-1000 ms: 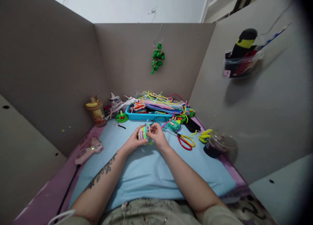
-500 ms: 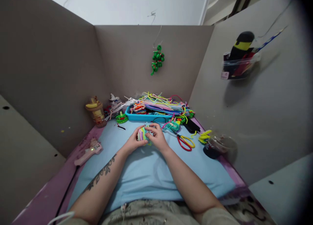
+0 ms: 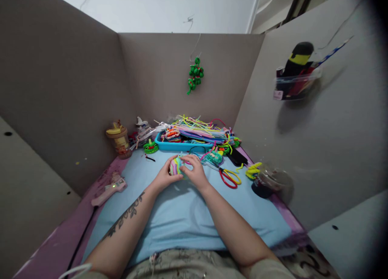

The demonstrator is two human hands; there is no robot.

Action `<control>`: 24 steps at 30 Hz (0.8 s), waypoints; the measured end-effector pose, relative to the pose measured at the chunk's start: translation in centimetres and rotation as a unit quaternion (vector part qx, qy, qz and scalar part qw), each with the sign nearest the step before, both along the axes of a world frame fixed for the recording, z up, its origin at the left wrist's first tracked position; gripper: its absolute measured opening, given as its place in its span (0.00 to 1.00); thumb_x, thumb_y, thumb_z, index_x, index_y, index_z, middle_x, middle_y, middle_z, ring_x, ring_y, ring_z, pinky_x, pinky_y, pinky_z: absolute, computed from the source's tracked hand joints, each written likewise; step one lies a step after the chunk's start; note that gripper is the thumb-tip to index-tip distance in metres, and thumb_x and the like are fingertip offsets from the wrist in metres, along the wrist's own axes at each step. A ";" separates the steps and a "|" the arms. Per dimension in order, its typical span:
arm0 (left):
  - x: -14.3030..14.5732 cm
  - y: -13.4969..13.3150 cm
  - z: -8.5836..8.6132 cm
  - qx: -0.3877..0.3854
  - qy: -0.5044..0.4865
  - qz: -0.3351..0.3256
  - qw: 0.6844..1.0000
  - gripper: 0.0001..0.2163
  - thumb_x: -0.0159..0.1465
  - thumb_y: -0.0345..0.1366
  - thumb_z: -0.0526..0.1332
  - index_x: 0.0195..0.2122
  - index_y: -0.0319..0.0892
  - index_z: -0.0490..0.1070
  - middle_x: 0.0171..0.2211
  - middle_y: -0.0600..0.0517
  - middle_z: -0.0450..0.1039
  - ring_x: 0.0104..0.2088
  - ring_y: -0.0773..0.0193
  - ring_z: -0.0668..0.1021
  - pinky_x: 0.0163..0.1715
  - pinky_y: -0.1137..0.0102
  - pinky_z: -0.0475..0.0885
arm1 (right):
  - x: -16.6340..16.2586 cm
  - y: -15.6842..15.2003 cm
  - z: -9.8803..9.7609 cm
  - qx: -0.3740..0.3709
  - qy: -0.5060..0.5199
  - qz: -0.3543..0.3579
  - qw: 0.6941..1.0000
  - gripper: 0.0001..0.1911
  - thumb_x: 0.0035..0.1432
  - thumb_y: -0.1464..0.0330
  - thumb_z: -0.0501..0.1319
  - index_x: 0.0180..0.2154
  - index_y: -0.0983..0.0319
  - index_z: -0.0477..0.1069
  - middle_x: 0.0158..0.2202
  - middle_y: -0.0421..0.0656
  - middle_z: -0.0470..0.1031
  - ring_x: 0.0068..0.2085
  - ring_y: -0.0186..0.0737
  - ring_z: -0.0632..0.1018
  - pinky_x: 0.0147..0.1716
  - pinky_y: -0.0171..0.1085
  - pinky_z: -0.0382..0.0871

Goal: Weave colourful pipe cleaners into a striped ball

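Between both hands, above the blue cloth, is a small striped piece of pipe-cleaner craft (image 3: 176, 166) in pink, yellow, purple and mint. My left hand (image 3: 164, 174) wraps round its left side, thumb along the near edge. On its right side, my right hand (image 3: 195, 172) pinches the mint part with thumb and fingers. The fingers hide part of the piece. Beyond the hands stands a blue tray (image 3: 184, 147) heaped with pipe cleaners (image 3: 201, 130). Just right of my right hand lies a teal pipe-cleaner figure (image 3: 214, 157).
Red-and-yellow-handled scissors (image 3: 229, 178) lie to the right, near a black case (image 3: 237, 157) and a clear, dark-based container (image 3: 268, 182). At left are a pink glue gun (image 3: 109, 191) with a cord and a lidded cup (image 3: 119, 140). A green figure (image 3: 150, 146) sits by the tray. Grey panels surround the table.
My right fingers have shifted slightly on the striped piece, which has turned a little. Both hands stay in the same place, and the things on the table have not moved.
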State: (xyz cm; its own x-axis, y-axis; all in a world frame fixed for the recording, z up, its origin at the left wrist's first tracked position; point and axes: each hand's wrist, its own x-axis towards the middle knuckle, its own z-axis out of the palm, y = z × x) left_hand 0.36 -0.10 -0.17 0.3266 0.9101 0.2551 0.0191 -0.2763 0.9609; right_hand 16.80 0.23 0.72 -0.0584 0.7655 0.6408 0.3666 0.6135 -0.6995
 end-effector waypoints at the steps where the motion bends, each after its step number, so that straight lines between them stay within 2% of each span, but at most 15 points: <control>1: 0.0 0.0 0.0 0.001 0.001 0.001 1.000 0.41 0.48 0.41 0.70 0.60 0.43 0.52 0.54 0.44 0.63 0.51 0.53 0.70 0.50 0.61 0.68 | 0.0 0.0 0.0 0.005 -0.005 -0.003 1.000 0.16 0.50 0.69 0.64 0.43 0.55 0.75 0.43 0.44 0.74 0.48 0.44 0.70 0.51 0.45 0.61; 7: -0.1 0.1 -0.1 -0.002 -0.003 -0.004 1.000 0.41 0.48 0.42 0.70 0.61 0.44 0.52 0.54 0.45 0.64 0.51 0.52 0.71 0.49 0.61 0.69 | 0.2 -0.2 0.2 0.019 -0.036 -0.020 0.999 0.17 0.50 0.68 0.64 0.45 0.54 0.74 0.46 0.44 0.72 0.50 0.45 0.69 0.52 0.46 0.60; 15: -0.2 0.0 -0.1 -0.018 -0.018 -0.021 0.999 0.41 0.49 0.40 0.70 0.60 0.43 0.51 0.54 0.44 0.64 0.49 0.55 0.72 0.47 0.63 0.70 | 0.5 0.0 -0.1 0.038 -0.082 -0.028 0.996 0.13 0.51 0.67 0.64 0.41 0.54 0.76 0.48 0.44 0.69 0.50 0.46 0.67 0.53 0.47 0.60; 24: -0.1 -0.2 0.2 0.026 0.023 0.003 0.999 0.40 0.48 0.41 0.70 0.60 0.43 0.53 0.55 0.43 0.62 0.53 0.51 0.70 0.51 0.59 0.67 | 1.0 0.3 -0.1 0.021 -0.132 -0.011 0.991 0.08 0.50 0.65 0.65 0.35 0.55 0.76 0.54 0.45 0.63 0.55 0.51 0.61 0.55 0.51 0.56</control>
State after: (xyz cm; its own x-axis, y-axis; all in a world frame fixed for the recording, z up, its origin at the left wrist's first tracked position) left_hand 0.24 -0.29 -0.01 0.3346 0.8978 0.2865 0.0655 -0.3254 0.9433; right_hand 17.81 0.56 0.63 -0.2129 0.7409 0.6370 0.5472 0.6305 -0.5505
